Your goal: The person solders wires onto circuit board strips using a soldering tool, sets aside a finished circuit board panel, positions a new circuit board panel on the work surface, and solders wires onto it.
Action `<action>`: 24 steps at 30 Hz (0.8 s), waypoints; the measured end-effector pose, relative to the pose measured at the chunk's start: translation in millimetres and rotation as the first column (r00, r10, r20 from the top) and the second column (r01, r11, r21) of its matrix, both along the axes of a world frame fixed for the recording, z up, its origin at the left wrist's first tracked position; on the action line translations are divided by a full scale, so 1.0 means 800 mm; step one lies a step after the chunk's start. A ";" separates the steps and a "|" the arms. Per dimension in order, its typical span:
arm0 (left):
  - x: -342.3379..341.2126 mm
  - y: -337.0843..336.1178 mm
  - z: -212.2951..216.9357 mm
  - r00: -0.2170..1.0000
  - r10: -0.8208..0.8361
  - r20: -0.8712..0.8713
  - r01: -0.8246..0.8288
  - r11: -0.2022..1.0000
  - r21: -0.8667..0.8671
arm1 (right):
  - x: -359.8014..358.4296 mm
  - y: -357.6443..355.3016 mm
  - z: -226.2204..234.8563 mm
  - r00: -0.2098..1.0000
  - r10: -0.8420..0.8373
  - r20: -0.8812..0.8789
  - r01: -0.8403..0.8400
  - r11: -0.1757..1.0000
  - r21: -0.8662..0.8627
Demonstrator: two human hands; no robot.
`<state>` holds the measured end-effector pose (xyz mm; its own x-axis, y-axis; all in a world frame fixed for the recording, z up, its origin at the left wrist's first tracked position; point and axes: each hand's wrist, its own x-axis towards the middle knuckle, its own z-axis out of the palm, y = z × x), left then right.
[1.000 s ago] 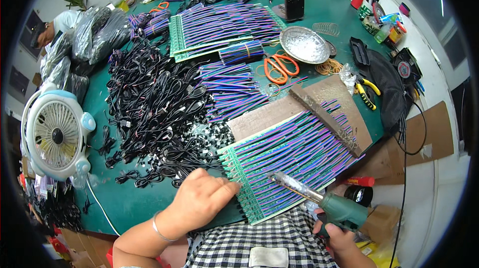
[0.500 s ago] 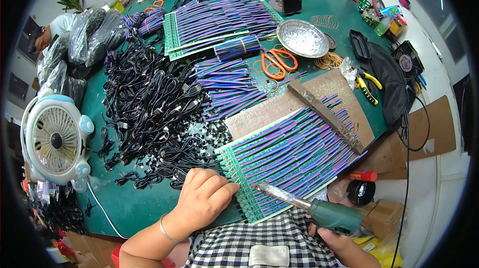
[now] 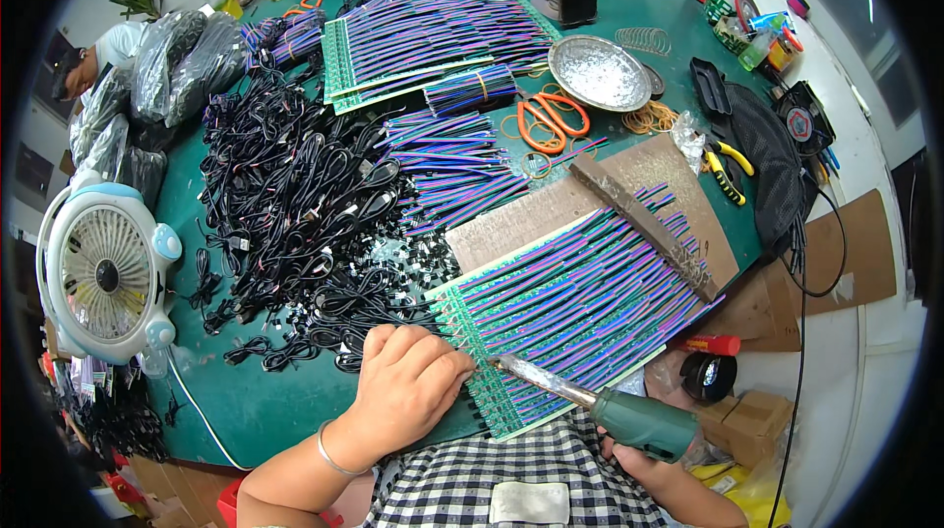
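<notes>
My right hand (image 3: pixel 637 461) grips a soldering iron (image 3: pixel 644 422) by its thick green handle, mostly hidden beneath it. The iron's metal tip meets or hovers just over the left edge of a green circuit board panel (image 3: pixel 497 417); contact is hard to judge. Rows of blue, purple and black striped wires (image 3: pixel 580 292) lie across the panel. At that same left edge, close to the tip, my left hand (image 3: pixel 413 385) has thumb and forefinger pinched together. Whatever lies between those fingers is too small to make out. A wooden bar (image 3: pixel 644 228) rests across the wires' far ends.
Left of the panel spreads a heap of black cables (image 3: pixel 295 194), with a white fan (image 3: pixel 108 272) beyond. Behind are more wired panels (image 3: pixel 433 41), orange scissors (image 3: pixel 551 123), a metal dish (image 3: pixel 600 74) and yellow-black pliers (image 3: pixel 728 172). Another person (image 3: pixel 88 71) is at far left.
The soldering iron and my right hand have shifted slightly left, bringing the tip nearer my left fingers. My left hand remains pinched at the panel's edge.
</notes>
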<state>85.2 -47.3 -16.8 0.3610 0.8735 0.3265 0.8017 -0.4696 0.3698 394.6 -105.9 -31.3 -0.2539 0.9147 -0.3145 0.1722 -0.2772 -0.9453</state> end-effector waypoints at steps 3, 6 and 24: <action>-0.001 0.001 0.002 1.000 -0.009 0.010 0.009 1.000 -0.018 | -0.003 0.003 0.002 0.999 0.038 0.013 -0.039 0.999 0.038; -0.003 0.002 0.005 1.000 -0.018 0.013 0.018 1.000 -0.025 | -0.004 0.003 0.002 0.999 0.049 0.011 -0.049 0.997 0.057; -0.003 0.003 0.003 0.999 -0.016 0.034 0.017 0.999 -0.031 | -0.002 0.004 -0.001 0.999 0.015 0.051 -0.020 0.996 0.089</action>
